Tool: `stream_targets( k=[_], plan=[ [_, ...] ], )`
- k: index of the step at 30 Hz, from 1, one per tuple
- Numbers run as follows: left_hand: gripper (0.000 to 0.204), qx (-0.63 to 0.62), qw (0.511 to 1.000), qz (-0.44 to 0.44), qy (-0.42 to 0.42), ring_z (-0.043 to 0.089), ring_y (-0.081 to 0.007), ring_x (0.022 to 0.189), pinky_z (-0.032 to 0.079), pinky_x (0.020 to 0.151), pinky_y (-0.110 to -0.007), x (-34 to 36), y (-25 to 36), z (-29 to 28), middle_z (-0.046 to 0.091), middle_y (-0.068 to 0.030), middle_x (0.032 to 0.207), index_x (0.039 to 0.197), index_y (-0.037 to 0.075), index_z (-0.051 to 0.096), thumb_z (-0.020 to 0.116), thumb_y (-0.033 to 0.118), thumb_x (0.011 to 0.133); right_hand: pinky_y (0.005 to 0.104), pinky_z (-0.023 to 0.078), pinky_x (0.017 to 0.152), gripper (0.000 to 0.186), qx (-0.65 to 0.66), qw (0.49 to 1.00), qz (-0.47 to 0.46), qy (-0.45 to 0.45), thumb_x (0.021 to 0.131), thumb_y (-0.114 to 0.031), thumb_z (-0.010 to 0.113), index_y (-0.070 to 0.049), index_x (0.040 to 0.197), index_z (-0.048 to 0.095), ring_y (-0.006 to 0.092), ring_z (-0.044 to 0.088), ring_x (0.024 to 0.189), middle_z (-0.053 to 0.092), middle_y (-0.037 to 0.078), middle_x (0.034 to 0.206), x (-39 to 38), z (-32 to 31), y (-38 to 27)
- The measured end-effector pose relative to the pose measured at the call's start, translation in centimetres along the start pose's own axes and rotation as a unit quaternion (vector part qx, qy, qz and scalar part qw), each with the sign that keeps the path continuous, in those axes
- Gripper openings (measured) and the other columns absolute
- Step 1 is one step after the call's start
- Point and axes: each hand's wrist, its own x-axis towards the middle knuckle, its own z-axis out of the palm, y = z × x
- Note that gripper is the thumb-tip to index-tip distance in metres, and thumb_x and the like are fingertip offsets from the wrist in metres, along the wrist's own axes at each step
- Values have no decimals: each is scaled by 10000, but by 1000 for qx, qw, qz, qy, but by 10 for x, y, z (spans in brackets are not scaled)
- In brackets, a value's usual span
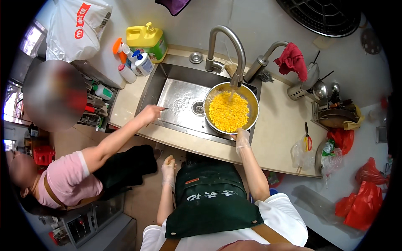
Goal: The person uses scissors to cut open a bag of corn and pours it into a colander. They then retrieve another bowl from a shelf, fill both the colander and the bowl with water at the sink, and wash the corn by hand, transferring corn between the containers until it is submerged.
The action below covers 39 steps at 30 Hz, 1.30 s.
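My right hand (242, 141), in a clear plastic glove, is closed on the near rim of a round metal bowl (254, 109). Yellow corn kernels (228, 112) fill much of the bowl, which is at the right end of the sink (148, 94). Water runs onto the corn from the curved metal faucet (239, 54). Beside my green apron, my gloved left hand (168, 168) is held up with its fingers curled together and nothing visible in them. The drain (198, 107) shows just left of the bowl.
At my left, a co-worker's hand (150, 113) reaches over the sink's front edge. A yellow jug (146, 41) and several bottles (143, 63) stand behind the sink. A red cloth (292, 60) hangs on a second faucet. Scissors (308, 140) lie on the right counter.
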Motion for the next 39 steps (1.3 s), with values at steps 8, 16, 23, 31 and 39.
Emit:
stream_targets(
  k=[8, 16, 23, 31, 39],
  plan=[
    [340, 10, 1000, -10, -18, 543, -70, 672, 428, 542, -166, -3, 3, 9, 599, -79, 1034, 1182, -4, 508, 512, 87, 854, 321, 583, 608, 284, 51, 998, -19, 10, 818, -14, 442, 62, 1089, 483, 248, 597, 861, 540, 157, 1060, 16, 8, -13],
    [335, 2, 1000, -17, -17, 540, -70, 670, 427, 543, -165, -9, 10, 13, 600, -78, 1033, 1178, -10, 507, 507, 79, 855, 305, 570, 637, 311, 1, 999, -19, -49, 823, -43, 471, 110, 1094, 465, 253, 594, 881, 534, 166, 1063, -7, 5, -13],
    [322, -10, 1000, -16, -7, 540, -65, 666, 428, 538, -168, -10, 10, 13, 609, -65, 1005, 1157, -6, 526, 525, 84, 847, 322, 560, 646, 258, 4, 997, -5, -77, 793, -15, 466, 114, 1015, 492, 282, 599, 862, 550, 193, 1006, -6, -16, -3],
    [313, -5, 1000, -13, -19, 530, -60, 650, 428, 539, -168, -12, 18, 22, 608, -60, 979, 1146, -5, 533, 532, 73, 843, 286, 569, 591, 294, -4, 997, -70, -37, 795, -66, 494, 136, 1009, 505, 241, 618, 807, 571, 196, 957, 14, 9, -7],
    [319, -5, 1000, -17, -2, 526, -54, 647, 424, 536, -165, -5, 7, 16, 608, -56, 986, 1152, -3, 528, 537, 77, 843, 316, 563, 516, 288, -49, 996, -73, -20, 800, -65, 478, 106, 1030, 496, 246, 617, 747, 569, 162, 955, 0, -20, -12]
  ],
)
